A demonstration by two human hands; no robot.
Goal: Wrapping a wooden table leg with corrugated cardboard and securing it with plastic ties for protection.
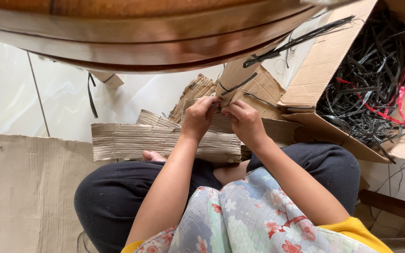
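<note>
The wooden rim [155, 42] runs off the top edge, its full shape unseen. Just below it, the fingertips of both the left hand [199, 115] and the right hand [244, 121] curl out of sight, so what they pinch cannot be told. Right of the rim, the cardboard box [326, 61] of black strips [371, 89] is cut by the frame edge.

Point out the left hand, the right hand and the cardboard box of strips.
left hand [200, 115], head view, on its back.
right hand [244, 119], head view, on its back.
cardboard box [322, 58], head view, on its left flap.
</note>
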